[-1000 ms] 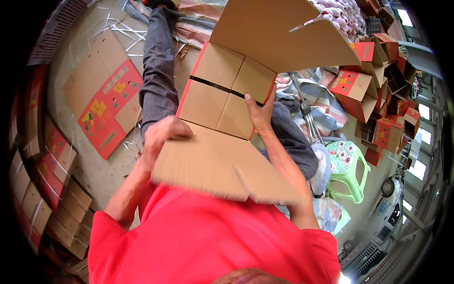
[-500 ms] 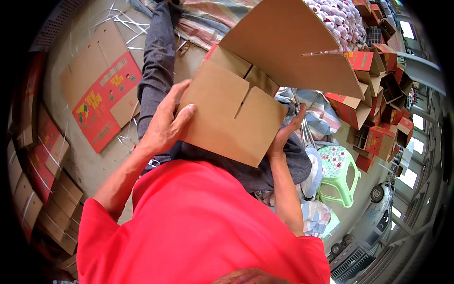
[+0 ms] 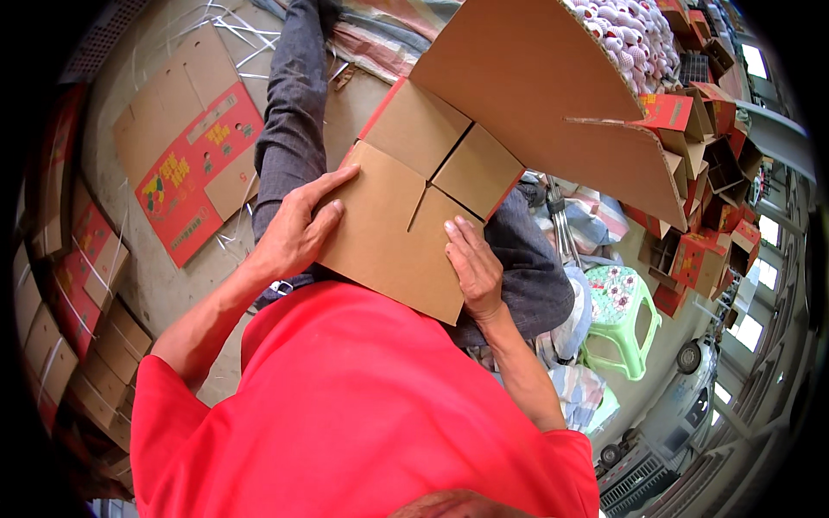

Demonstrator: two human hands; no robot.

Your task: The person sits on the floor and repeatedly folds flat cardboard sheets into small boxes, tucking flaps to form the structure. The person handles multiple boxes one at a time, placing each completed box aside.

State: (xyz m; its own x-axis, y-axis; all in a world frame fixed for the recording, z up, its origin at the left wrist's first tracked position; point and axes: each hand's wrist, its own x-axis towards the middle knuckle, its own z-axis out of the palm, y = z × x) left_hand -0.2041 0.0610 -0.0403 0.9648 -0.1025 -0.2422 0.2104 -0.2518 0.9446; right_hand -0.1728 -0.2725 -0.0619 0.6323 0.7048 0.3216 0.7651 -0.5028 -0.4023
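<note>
In the head view, the carton [image 3: 413,125] sits in your lap between your legs, with its near flap [image 3: 380,233] laid over the inner panels and its far flap [image 3: 544,95] standing up and away from you. Your left hand [image 3: 302,226] is at the flap's left edge, forefinger and thumb stretched out against it; whether its hidden fingers grip underneath, I cannot tell. Your right hand [image 3: 476,269] lies with fingers extended on the flap's right side, pressing rather than gripping, as I judge it. Press evenly with both hands so the crease folds square, and keep the slit lined up with the gap between the inner panels. Bear down gently near the slit, where the board could tear.
</note>
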